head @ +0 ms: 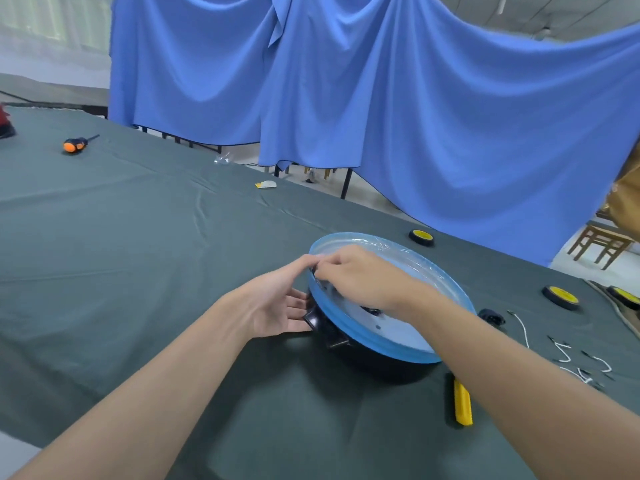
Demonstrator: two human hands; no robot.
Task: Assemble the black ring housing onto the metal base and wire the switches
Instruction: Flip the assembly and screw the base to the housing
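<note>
Low and right of the middle of the frame, the base (pixel 412 327), a round plate with a blue film on it, sits tilted on top of the black ring (pixel 374 362). So the two parts look put together, but I cannot tell if they are fixed yet.

The wires (pixel 568 355) lie loose on the green cloth (pixel 138 254) at the lower right, well apart from the ring. The wiring looks not yet done. I cannot make out any switches.

The left hand (pixel 280 303) is open, with its fingers touching the ring's left side, by a black tab. The right hand (pixel 353 275) reaches over the base. Its fingertips are pinched together at the left rim, but what they pinch is too small to see.

A yellow tool (pixel 463 403) lies just beside the right arm.
</note>
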